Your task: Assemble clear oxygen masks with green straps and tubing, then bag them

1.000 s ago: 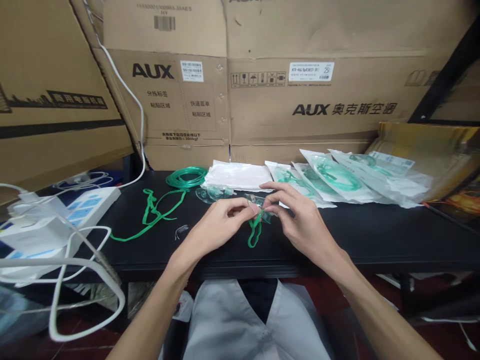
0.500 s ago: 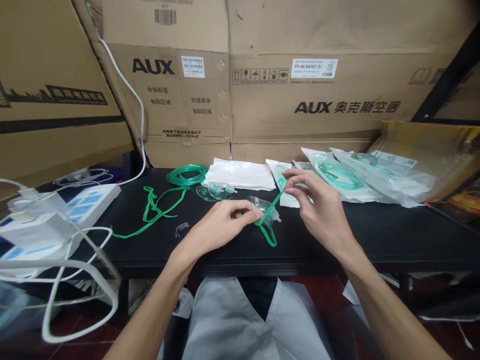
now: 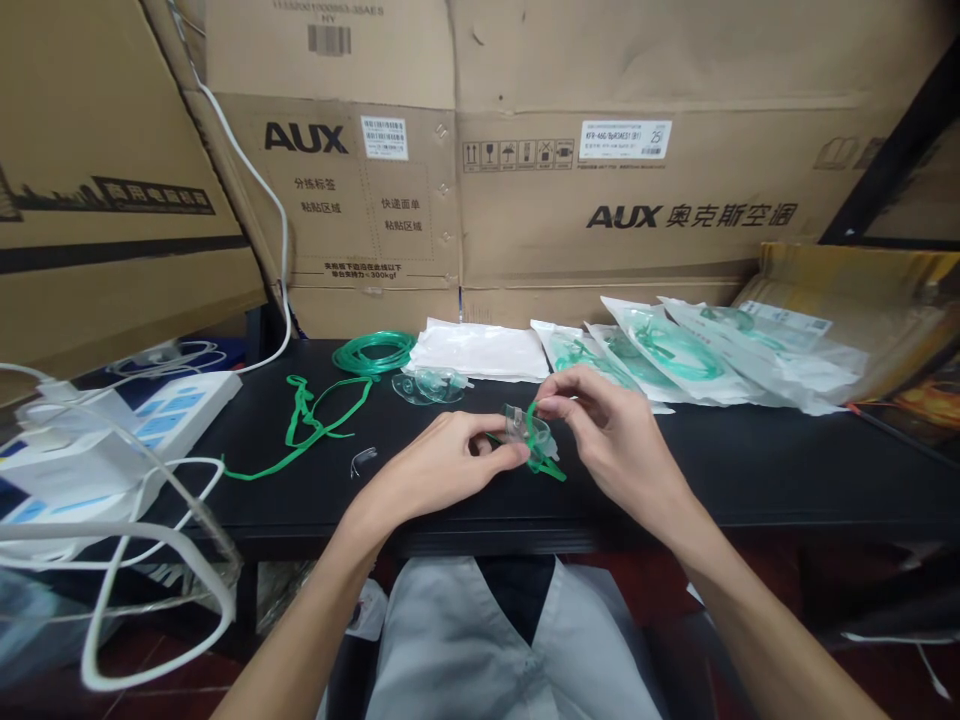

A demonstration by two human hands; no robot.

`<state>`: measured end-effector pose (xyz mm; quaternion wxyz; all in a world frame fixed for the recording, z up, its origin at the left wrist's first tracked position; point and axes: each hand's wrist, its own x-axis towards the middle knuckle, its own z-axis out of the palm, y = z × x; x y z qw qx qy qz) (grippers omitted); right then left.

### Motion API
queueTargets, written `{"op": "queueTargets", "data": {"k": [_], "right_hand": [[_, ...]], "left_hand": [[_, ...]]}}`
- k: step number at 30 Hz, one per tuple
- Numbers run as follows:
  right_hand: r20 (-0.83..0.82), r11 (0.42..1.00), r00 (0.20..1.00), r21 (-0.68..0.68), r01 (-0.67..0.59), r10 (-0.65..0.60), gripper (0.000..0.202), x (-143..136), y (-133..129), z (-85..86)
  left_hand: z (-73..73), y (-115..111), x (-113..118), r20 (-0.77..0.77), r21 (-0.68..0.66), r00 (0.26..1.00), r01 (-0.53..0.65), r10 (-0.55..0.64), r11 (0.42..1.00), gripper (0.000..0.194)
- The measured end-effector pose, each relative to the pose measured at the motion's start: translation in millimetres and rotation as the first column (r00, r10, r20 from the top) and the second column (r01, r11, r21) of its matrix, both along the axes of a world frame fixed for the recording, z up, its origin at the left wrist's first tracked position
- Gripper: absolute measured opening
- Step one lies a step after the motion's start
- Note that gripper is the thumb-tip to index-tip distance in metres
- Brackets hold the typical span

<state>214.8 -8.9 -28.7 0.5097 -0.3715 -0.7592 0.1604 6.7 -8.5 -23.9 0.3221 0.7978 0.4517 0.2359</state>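
My left hand (image 3: 469, 450) is closed on a small clear oxygen mask (image 3: 541, 436), thumb in front, above the black table. A green elastic strap (image 3: 551, 470) bunches up at the mask and hangs below it. Between the thumb and fingers of my right hand (image 3: 596, 420), a length of that strap is pinched close to the mask's upper edge. Another clear mask (image 3: 431, 385) lies behind my left hand. Loose green straps (image 3: 315, 430) lie farther left, with a small thin metal piece (image 3: 364, 458) between them and my left wrist.
Coiled green tubing (image 3: 373, 352) and a stack of white pouches (image 3: 480, 350) lie along the back. Several packaged mask sets (image 3: 667, 345) overlap at the back right. A white power strip (image 3: 187, 405) with looping cables occupies the left. Cardboard boxes (image 3: 630, 235) stand behind the table.
My right hand has moved left and down, toward the mask. The strap, stretched straight between both hands before, is now slack and gathered against the mask.
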Motion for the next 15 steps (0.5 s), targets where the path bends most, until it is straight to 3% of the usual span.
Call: {"op": "queueTargets", "data": {"k": [7, 10, 13, 15], "right_hand": [[0.126, 0.994, 0.992, 0.106, -0.011, -0.003, 0.014, -7, -9, -0.3], [0.107, 0.998, 0.994, 0.065, 0.010, -0.017, 0.007, -7, -10, 1.7], [0.100, 0.995, 0.993, -0.060, 0.077, -0.071, 0.038, -4, -5, 1.9], [0.117, 0.982, 0.993, -0.188, 0.036, -0.014, 0.050, -1, 1, 0.4]], "left_hand": [[-2.4, 0, 6, 0.077, 0.035, 0.994, -0.075, 0.072, 0.997, 0.046], [-4.6, 5, 4, 0.151, 0.081, 0.983, -0.114, 0.101, 0.990, 0.044], [-4.3, 8, 2, 0.250, 0.065, 0.964, -0.112, 0.093, 0.992, 0.042], [-2.1, 9, 2, 0.327, 0.045, 0.943, -0.081, 0.062, 0.996, 0.039]]}}
